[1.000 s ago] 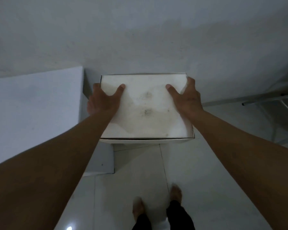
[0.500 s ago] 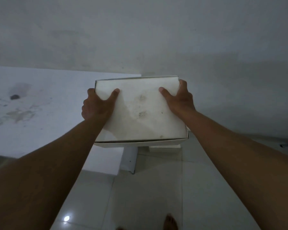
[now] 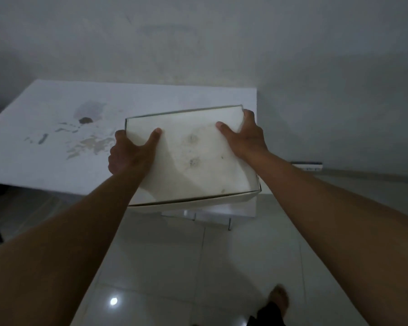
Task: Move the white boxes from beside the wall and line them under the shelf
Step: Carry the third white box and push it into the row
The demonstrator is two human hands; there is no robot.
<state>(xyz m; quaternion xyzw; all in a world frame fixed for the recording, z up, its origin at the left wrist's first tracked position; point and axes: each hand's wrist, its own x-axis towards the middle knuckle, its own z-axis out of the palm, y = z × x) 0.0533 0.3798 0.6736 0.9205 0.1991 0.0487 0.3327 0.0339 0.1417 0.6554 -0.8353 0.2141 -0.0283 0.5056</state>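
Two hands carry one white box [image 3: 193, 158] over the shelf's front right corner.

Left hand [image 3: 131, 152] and right hand [image 3: 245, 135] clamp its short sides, thumbs on the lid, other fingers curled beneath. Its long axis runs away from the person, tilted right; the white shelf [image 3: 57, 137] lies below and left, equally near either hand.

It looked like a plain room in a home, dimly lit. The wall [image 3: 245, 43] was bare painted plaster, grey and faintly stained, and the floor [image 3: 174, 267] was laid with glossy white tiles that caught one small spot of light. A low white counter [image 3: 45, 161] stood against the wall, its top scuffed and marked with dark patches. A bare foot [image 3: 279, 300] on the tiles suggested a domestic setting and not a shop or workshop.
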